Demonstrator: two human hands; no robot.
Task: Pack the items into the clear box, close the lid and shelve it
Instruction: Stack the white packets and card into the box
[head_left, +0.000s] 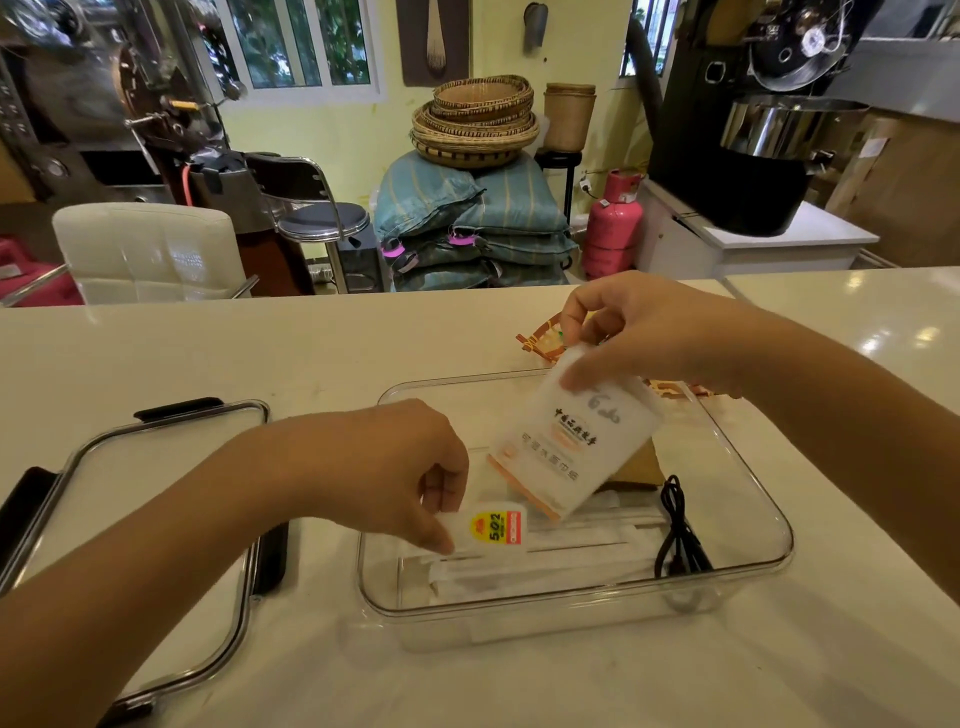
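Note:
The clear box (769, 519) stands open on the white counter in front of me. Inside lie wrapped white sticks (540, 566), a coiled black cable (678, 535) and a tan flat item (641, 467). My left hand (384, 467) pinches a small white pack with a yellow and red 502 label (496, 530) over the box's left side. My right hand (639, 332) holds a white tissue pack with orange trim (566, 447) by its top, tilted over the middle of the box. The clear lid with black clips (156, 452) lies flat on the counter to the left.
A small orange and brown woven item (540, 340) lies on the counter behind the box, partly hidden by my right hand. Beyond the counter stand a white chair (150, 249), a stool, stacked sacks with baskets, a pink gas cylinder (613, 228) and a black machine.

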